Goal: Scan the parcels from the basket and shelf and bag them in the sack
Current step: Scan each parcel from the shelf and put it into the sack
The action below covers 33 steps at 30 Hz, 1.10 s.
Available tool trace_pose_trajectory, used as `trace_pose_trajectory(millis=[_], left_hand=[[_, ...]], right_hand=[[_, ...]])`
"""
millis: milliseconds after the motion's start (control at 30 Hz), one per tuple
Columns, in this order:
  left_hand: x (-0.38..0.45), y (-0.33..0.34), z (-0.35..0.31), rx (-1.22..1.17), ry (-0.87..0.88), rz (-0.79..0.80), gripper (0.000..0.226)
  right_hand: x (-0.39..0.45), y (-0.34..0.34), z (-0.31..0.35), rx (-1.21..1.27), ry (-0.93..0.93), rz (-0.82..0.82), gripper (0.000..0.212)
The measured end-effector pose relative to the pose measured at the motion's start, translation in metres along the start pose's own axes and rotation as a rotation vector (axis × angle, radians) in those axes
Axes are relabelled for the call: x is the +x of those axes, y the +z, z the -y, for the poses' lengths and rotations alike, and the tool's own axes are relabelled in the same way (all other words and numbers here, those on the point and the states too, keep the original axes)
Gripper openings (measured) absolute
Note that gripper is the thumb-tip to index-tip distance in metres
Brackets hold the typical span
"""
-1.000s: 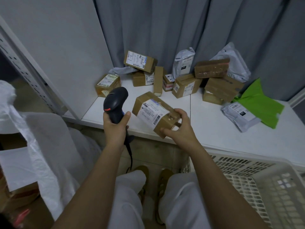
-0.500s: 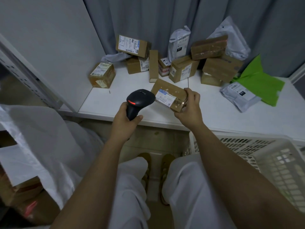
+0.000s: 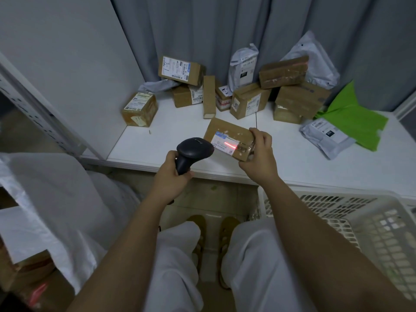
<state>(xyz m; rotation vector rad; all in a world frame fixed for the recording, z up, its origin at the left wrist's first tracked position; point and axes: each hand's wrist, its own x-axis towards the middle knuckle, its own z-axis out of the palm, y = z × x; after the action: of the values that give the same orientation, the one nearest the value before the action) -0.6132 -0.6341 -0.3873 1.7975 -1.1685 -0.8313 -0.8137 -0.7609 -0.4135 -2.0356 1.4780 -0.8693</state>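
Note:
My right hand (image 3: 258, 157) grips a small brown cardboard parcel (image 3: 227, 135) by its right end, above the front of the white shelf (image 3: 171, 140). A red scan line glows across the parcel's white label. My left hand (image 3: 172, 175) grips the handle of a black barcode scanner (image 3: 194, 150), whose head points at that label from the left. The white sack (image 3: 67, 199) hangs open at the left, with brown parcels showing at its lower left. A white plastic basket (image 3: 351, 219) stands at the lower right.
Several cardboard boxes (image 3: 249, 101) and grey mailer bags (image 3: 324, 136) are piled at the back of the shelf against a grey curtain. A green mailer (image 3: 355, 115) lies at the right. A white wall panel and a perforated upright bound the left side.
The scanner swung from upright to pointing at the parcel and came close to it. The parcel turned flatter and moved further out over the shelf. A red scan line has appeared on the label.

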Motion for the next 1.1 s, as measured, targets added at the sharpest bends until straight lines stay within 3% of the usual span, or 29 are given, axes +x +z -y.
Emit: trace_pose_trajectory(millis=[900,1000,1100], left_hand=[[-0.004,0.003,-0.002,-0.013,-0.063,0.013,0.038],[-0.006,0.006,-0.006,-0.039,-0.024,-0.049,0.038],[-0.012,0.008,-0.021,-0.154,0.039,-0.213,0.038]], right_hand=[[-0.003,-0.004,0.001,0.009,-0.009,0.001,0.088],[-0.005,-0.007,0.007,0.066,-0.023,-0.057,0.089],[-0.015,-0.012,0.029,0.203,-0.021,-0.135,0.091]])
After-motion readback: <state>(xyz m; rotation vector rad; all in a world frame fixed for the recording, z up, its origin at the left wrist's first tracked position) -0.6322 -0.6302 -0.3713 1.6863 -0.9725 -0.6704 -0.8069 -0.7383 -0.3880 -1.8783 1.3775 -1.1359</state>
